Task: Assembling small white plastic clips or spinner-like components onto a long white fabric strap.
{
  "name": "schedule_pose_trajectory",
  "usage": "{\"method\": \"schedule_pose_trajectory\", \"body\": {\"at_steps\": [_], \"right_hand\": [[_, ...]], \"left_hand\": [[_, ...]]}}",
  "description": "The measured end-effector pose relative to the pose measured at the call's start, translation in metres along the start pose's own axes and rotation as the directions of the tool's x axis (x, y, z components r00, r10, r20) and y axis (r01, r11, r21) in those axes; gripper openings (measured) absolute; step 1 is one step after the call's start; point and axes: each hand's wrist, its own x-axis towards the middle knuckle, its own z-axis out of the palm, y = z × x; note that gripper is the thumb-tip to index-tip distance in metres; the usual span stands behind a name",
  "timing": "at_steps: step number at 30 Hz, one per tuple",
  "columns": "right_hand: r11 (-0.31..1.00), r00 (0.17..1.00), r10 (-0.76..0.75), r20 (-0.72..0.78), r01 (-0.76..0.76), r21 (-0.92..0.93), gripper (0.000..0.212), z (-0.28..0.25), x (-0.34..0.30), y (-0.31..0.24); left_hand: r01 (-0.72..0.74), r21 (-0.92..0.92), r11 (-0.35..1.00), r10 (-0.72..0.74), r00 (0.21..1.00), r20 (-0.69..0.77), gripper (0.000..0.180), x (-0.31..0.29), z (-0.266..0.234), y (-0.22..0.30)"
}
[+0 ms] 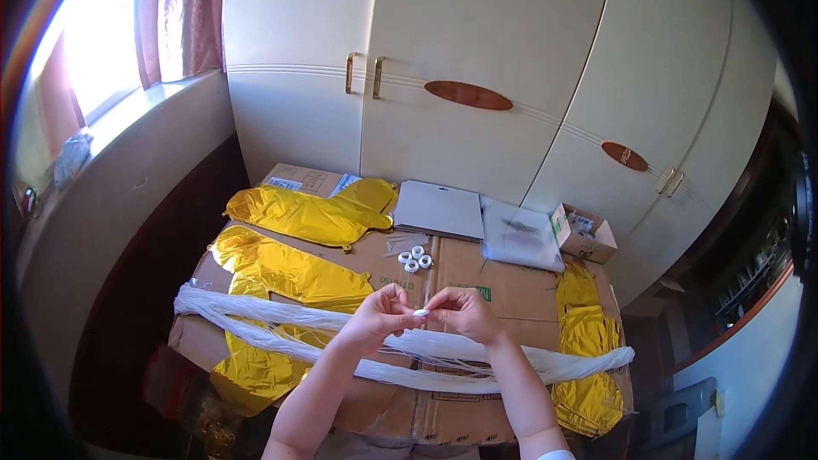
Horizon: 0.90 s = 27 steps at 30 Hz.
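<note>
Brown cardboard [520, 290] is crossed by a white strand bundle [592, 363]; above that bundle, a small white piece [421, 313], perhaps a tape roll, is pinched between left hand [377, 317] and right hand [469, 313] fingertips.

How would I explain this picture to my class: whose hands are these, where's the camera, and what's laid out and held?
No machine here: these are a person's bare left hand and right hand, seen from a wide fisheye camera on their head, looking down, so straight edges bend. Cardboard lies flat below; on it are gold foil pieces, a long bundle of white strands, four small white rings and an open box. Both hands hold a small white object, too small to identify.
</note>
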Motion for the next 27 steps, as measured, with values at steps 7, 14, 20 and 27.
{"method": "schedule_pose_trajectory", "body": {"at_steps": [7,14,20,27], "right_hand": [[0.98,0.979,0.024,-0.202,-0.063,-0.189,0.008,-0.036,0.034,0.009],[0.376,0.862,-0.457,-0.218,-0.034,-0.926,0.009,-0.08,0.097,0.052],[0.236,0.946,-0.321,-0.04,0.039,-0.971,0.011,-0.088,0.095,0.062],[0.31,0.945,-0.326,-0.019,0.088,-0.947,0.013,-0.085,0.09,0.068]], "left_hand": [[-0.126,0.118,0.985,0.164,0.898,-0.408,0.023,0.009,-0.001,0.0],[-0.135,0.108,0.985,0.169,0.886,-0.433,0.017,0.009,-0.01,-0.001],[-0.137,0.126,0.983,0.178,0.893,-0.414,0.015,0.009,-0.01,-0.001],[-0.131,0.13,0.983,0.172,0.904,-0.391,0.013,0.008,-0.007,-0.001]]}}
